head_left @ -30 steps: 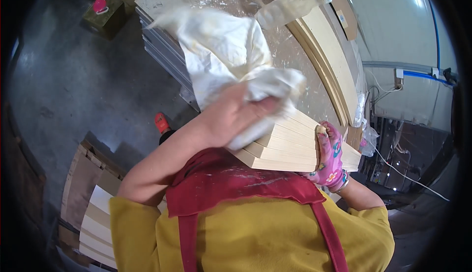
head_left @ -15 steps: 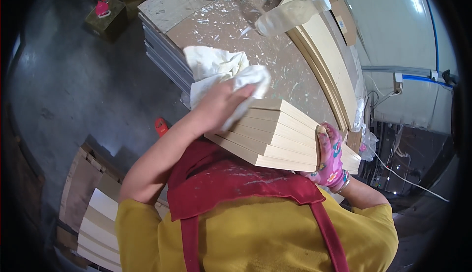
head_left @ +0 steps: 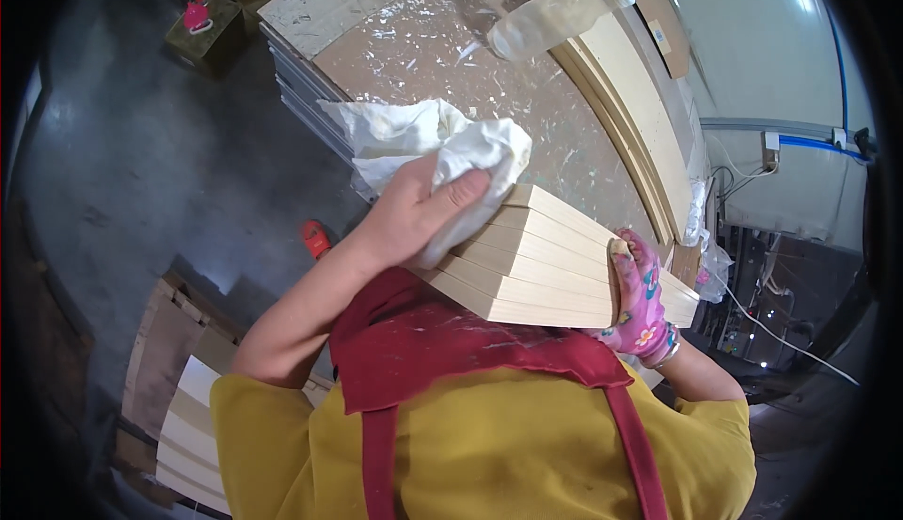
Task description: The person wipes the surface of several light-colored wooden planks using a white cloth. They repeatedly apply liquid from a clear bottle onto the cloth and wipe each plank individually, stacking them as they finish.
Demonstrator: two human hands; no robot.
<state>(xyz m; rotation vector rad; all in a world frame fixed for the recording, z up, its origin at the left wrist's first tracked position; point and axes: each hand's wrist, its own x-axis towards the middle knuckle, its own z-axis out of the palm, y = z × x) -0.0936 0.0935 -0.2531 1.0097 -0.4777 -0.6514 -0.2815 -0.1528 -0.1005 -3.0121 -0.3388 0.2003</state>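
A stack of several pale wooden boards (head_left: pixel 555 275) lies across the front of my body, its ends stepped and its long edges facing up. My left hand (head_left: pixel 419 210), bare, is closed around a crumpled white cloth (head_left: pixel 484 153), which rests against the far left end of the stack. Part of the cloth hangs beyond the hand over the table's edge. In a pink flowered glove, my right hand (head_left: pixel 641 299) grips the right part of the stack, thumb on the near side. Some of its fingers are hidden by the boards.
The worktable (head_left: pixel 376 59) is spattered with white flecks. On it lie a clear plastic bottle (head_left: pixel 555 26) on its side and long curved wooden strips (head_left: pixel 630 106). A cardboard box (head_left: pixel 661 26) stands at the far right. Stacked panels (head_left: pixel 193 426) are at lower left.
My left hand and the cloth have shifted slightly, and the cloth now bunches higher above the stack's end. My right hand keeps its hold on the boards.
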